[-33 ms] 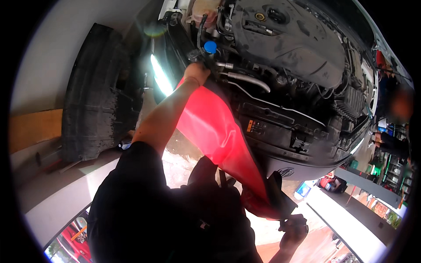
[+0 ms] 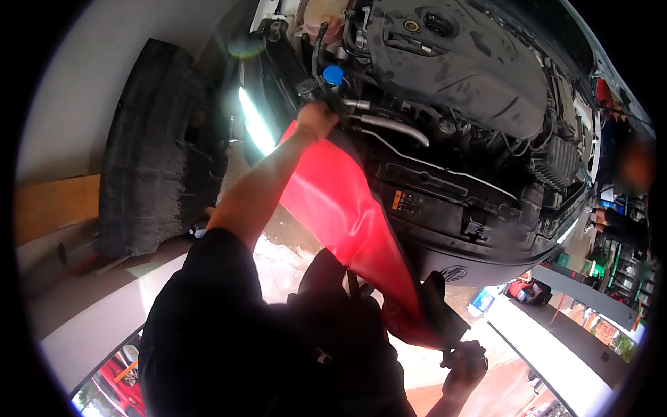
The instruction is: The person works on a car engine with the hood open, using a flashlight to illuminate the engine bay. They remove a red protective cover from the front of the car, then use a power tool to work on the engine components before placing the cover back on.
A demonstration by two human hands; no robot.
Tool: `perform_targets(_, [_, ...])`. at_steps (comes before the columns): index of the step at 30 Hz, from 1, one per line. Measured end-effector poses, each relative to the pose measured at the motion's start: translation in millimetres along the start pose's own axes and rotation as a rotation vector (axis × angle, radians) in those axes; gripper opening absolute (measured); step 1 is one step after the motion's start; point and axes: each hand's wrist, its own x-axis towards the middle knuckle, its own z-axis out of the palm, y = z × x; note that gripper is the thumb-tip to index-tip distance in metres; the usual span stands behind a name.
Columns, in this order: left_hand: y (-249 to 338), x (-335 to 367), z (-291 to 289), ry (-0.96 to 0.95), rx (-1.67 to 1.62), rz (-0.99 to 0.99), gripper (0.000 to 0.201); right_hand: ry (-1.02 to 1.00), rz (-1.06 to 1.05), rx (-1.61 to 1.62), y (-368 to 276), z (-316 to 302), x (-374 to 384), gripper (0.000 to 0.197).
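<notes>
A long, glossy red fender cover (image 2: 333, 201) with a black edge hangs slantwise along the front of the open engine bay. At its upper end, my left hand (image 2: 318, 119) is closed on the cover, close to the blue cap (image 2: 333, 75) and the left headlight. My right hand (image 2: 467, 365) grips the lower corner, out past the bumper on the right. Between the two hands the cover sags and creases. Part of the left fingers is hidden behind the hand itself.
Beyond the cover lies the engine with its dusty black plastic cover (image 2: 458, 55). The bright headlight (image 2: 256, 121) sits beside my left forearm. A large dark panel (image 2: 142, 153) leans at the wall on the left. Shelves with tools (image 2: 629, 264) and a blurred person are far right.
My left hand has shifted very slightly down and to the right with the cover's upper end. The right hand stays where it was.
</notes>
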Motion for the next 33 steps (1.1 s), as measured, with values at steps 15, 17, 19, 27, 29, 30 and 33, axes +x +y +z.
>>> perform_targets(15, [19,13,25,-0.139,0.600,0.195,0.020,-0.029,0.021,-0.094,20,15,1,0.037])
perform_targets(17, [15,2,26,0.030,0.538,0.237,0.020,-0.009,0.043,-0.118,19,16,1,0.041])
perform_targets(19, [20,2,24,0.038,0.575,0.177,0.021,0.012,0.043,-0.118,22,17,3,0.041])
perform_targets(27, [53,49,5,-0.344,0.859,0.483,0.015,0.044,0.147,-0.130,22,24,17,0.017])
perform_targets(29, [79,78,29,-0.811,1.181,0.194,0.015,0.058,0.162,-0.072,17,30,22,0.016])
perform_targets(30, [53,102,49,-0.819,1.225,0.098,0.025,0.072,0.173,-0.038,19,31,24,0.017])
perform_targets(33, [-41,148,77,-0.957,1.321,0.928,0.025,0.084,0.179,0.022,18,33,26,0.023])
